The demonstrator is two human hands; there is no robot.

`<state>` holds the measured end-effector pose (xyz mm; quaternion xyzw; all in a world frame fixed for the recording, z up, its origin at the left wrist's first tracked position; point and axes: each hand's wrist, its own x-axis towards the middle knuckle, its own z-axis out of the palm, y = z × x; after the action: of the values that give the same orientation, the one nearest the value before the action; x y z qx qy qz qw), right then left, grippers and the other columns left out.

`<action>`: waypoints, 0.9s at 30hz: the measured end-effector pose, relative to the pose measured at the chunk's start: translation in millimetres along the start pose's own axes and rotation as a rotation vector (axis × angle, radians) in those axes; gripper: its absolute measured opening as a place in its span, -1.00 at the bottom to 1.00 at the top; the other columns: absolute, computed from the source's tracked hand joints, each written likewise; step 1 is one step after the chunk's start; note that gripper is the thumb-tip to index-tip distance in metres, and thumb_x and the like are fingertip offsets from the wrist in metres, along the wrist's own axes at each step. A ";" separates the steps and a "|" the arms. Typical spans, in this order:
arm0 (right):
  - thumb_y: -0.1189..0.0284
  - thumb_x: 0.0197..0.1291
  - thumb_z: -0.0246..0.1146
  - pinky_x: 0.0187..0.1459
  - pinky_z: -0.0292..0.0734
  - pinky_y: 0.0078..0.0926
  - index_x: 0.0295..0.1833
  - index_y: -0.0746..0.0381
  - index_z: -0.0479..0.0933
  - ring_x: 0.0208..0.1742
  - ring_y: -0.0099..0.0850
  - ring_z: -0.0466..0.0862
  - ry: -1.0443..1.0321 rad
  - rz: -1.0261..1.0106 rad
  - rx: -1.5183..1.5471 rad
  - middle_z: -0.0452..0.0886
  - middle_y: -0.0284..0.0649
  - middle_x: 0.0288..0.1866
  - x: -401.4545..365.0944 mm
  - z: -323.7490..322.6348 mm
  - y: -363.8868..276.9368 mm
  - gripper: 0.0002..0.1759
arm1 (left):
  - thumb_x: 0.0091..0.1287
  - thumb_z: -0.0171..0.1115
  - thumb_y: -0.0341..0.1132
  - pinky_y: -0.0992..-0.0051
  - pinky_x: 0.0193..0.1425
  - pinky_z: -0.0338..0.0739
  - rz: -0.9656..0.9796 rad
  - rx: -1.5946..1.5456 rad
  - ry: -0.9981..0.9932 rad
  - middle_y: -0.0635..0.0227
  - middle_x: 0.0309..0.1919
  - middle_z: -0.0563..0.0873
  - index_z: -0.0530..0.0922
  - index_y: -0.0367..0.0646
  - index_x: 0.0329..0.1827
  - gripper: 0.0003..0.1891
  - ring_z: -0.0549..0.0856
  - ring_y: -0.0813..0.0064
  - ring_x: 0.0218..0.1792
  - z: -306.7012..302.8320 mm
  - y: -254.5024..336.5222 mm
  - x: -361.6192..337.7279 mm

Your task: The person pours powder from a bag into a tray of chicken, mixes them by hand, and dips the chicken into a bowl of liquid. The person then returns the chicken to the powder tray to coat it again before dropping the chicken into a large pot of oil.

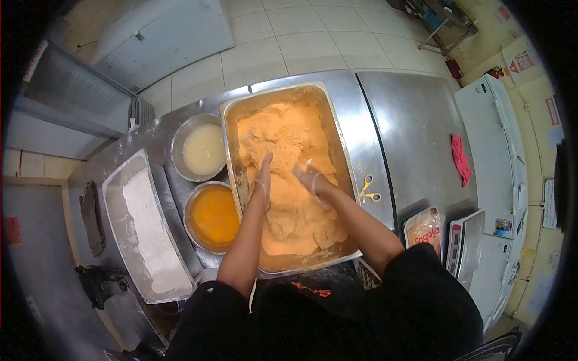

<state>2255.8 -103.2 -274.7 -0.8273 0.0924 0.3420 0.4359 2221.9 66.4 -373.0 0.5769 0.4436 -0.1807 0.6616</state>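
Observation:
A large steel tray [232, 111] in the middle of the counter is filled with orange breading crumbs [289, 135]. Both my hands wear thin clear gloves and rest in the crumbs. My left hand [263, 174] lies flat with fingers stretched forward on the crumb heap. My right hand [310, 177] presses down into the crumbs just to its right, fingers partly buried. Whether either hand holds a piece under the coating is hidden.
Left of the tray stand a bowl of pale liquid [203, 149], a bowl of orange liquid [214, 216] and a tray of white flour [150, 228]. Yellow-handled scissors [368, 188], a bag [424, 228], a scale [463, 240] and a red cloth [460, 157] lie to the right.

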 end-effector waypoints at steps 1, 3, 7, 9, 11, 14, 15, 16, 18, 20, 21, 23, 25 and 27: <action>-0.31 0.28 -0.02 0.40 0.25 -0.21 0.39 0.34 0.38 0.43 -0.03 0.41 -0.157 -0.019 -0.130 0.41 0.16 0.41 -18.5 -25.3 -27.1 -0.05 | 0.31 0.16 0.32 0.19 0.51 0.20 -0.026 0.094 -0.069 0.00 0.53 0.23 0.06 -0.21 0.60 0.00 0.28 0.10 0.49 -9.5 -9.1 0.7; -0.26 0.25 0.11 0.40 0.27 -0.21 0.47 0.30 0.30 0.48 -0.04 0.34 -0.467 -0.046 -0.386 0.36 0.14 0.46 -35.2 -75.1 -57.4 -0.06 | 0.32 0.22 0.19 0.18 0.49 0.24 0.040 0.522 -0.203 0.00 0.51 0.25 0.08 -0.17 0.59 -0.07 0.30 0.09 0.47 -28.4 -4.7 8.2; -0.03 0.17 0.35 0.34 0.34 -0.21 0.44 0.17 0.36 0.45 -0.05 0.37 -0.220 -0.310 -0.783 0.41 0.10 0.42 57.0 -82.3 -64.9 -0.18 | 0.30 0.27 0.08 0.22 0.50 0.25 0.408 1.287 -0.074 -0.02 0.46 0.33 0.23 -0.09 0.53 -0.20 0.35 0.02 0.44 -29.0 63.8 -12.3; 0.10 0.13 0.41 0.28 0.42 -0.21 0.36 0.14 0.46 0.38 -0.08 0.46 0.081 -0.647 -0.925 0.48 0.09 0.35 87.3 -63.3 -52.6 -0.30 | 0.29 0.28 -0.04 0.23 0.50 0.27 0.671 1.321 0.276 -0.01 0.44 0.35 0.27 -0.06 0.51 -0.26 0.41 0.00 0.41 -11.7 113.6 -42.2; 0.18 0.13 0.41 0.26 0.46 -0.24 0.32 0.12 0.50 0.33 -0.10 0.51 0.148 -0.660 -0.871 0.54 0.07 0.29 103.7 -36.3 -53.8 -0.37 | 0.24 0.32 -0.26 0.26 0.45 0.34 0.787 1.326 0.408 -0.01 0.42 0.37 0.31 -0.09 0.46 -0.30 0.44 -0.02 0.38 2.2 132.6 -21.2; 0.31 0.02 0.44 0.30 0.45 -0.23 0.42 0.09 0.35 0.39 -0.08 0.44 -0.478 -0.335 -1.163 0.38 0.02 0.42 196.1 -18.2 -62.1 -0.20 | 0.17 0.33 -0.42 0.27 0.37 0.45 0.557 1.429 0.112 -0.02 0.38 0.45 0.40 -0.13 0.39 -0.35 0.49 -0.04 0.35 2.6 143.3 45.4; 0.33 0.00 0.45 0.33 0.43 -0.23 0.46 0.09 0.29 0.42 -0.07 0.41 -0.577 -0.260 -1.222 0.32 0.02 0.47 208.0 -20.7 -65.5 -0.14 | 0.15 0.33 -0.44 0.27 0.35 0.48 0.442 1.478 -0.025 -0.02 0.36 0.47 0.43 -0.13 0.37 -0.37 0.51 -0.04 0.33 -2.3 146.2 47.4; 0.35 -0.03 0.46 0.35 0.40 -0.22 0.50 0.09 0.24 0.45 -0.05 0.37 -0.679 -0.187 -1.279 0.27 0.01 0.51 218.8 -23.3 -69.4 -0.08 | 0.15 0.33 -0.41 0.25 0.27 0.53 0.430 1.591 -0.061 -0.04 0.32 0.50 0.44 -0.13 0.37 -0.36 0.54 -0.01 0.30 -4.9 143.6 54.7; 0.33 0.00 0.44 0.42 0.33 -0.22 0.54 0.10 0.17 0.49 -0.01 0.30 -0.469 -0.191 -1.177 0.22 0.01 0.53 189.1 -50.7 -84.1 -0.04 | 0.14 0.33 -0.34 0.21 0.12 0.64 0.419 1.814 -0.141 -0.09 0.25 0.55 0.45 -0.13 0.38 -0.35 0.61 0.03 0.23 -10.2 137.7 70.2; 0.31 0.04 0.40 0.49 0.21 -0.21 0.56 0.15 0.12 0.54 0.02 0.21 -0.245 -0.335 -1.177 0.18 0.03 0.56 168.3 -47.9 -63.9 -0.04 | 0.28 0.14 -0.32 0.19 0.24 0.54 0.532 1.557 0.128 -0.09 0.28 0.54 0.37 -0.24 0.43 -0.40 0.59 0.04 0.26 -3.1 103.7 52.0; 0.30 0.07 0.37 0.53 0.13 -0.20 0.56 0.19 0.12 0.57 0.04 0.16 -0.103 -0.457 -1.233 0.17 0.05 0.56 164.9 -36.0 -40.7 -0.06 | 0.35 0.02 -0.34 0.17 0.37 0.43 0.585 1.383 0.300 -0.07 0.35 0.49 0.27 -0.33 0.49 -0.39 0.56 0.03 0.29 -1.7 71.2 90.0; 0.42 0.01 0.40 0.60 -0.06 -0.26 0.57 0.25 0.07 0.63 -0.01 0.05 -0.043 -0.342 -1.049 0.06 0.03 0.63 142.6 -8.4 -36.0 0.00 | 0.42 -0.12 -0.35 0.16 0.36 0.44 0.563 1.375 0.278 -0.16 0.31 0.50 0.22 -0.42 0.49 -0.42 0.58 0.00 0.25 10.4 47.4 82.1; 0.36 0.04 0.38 0.40 0.27 -0.31 0.37 0.20 0.40 0.42 -0.11 0.40 -0.131 -0.379 -1.133 0.42 0.04 0.36 147.2 -5.0 -25.1 -0.29 | 0.29 0.12 -0.32 0.12 0.18 0.57 0.520 1.096 0.239 -0.16 0.13 0.64 0.48 -0.37 0.28 -0.50 0.66 -0.06 0.14 9.8 38.7 89.1; 0.34 0.05 0.37 0.28 0.45 -0.34 0.28 0.17 0.55 0.29 -0.15 0.58 -0.155 -0.422 -1.154 0.61 0.05 0.21 151.4 -6.9 -31.0 -0.40 | 0.21 0.19 -0.37 0.12 0.12 0.60 0.574 1.551 -0.173 -0.17 0.02 0.69 0.61 -0.38 0.06 -0.62 0.69 -0.08 0.07 -8.1 41.6 113.3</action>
<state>2386.5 -67.9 -349.6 -0.9029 -0.3051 0.3022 -0.0180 2311.4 116.0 -437.6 0.9439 -0.0233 -0.3031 0.1285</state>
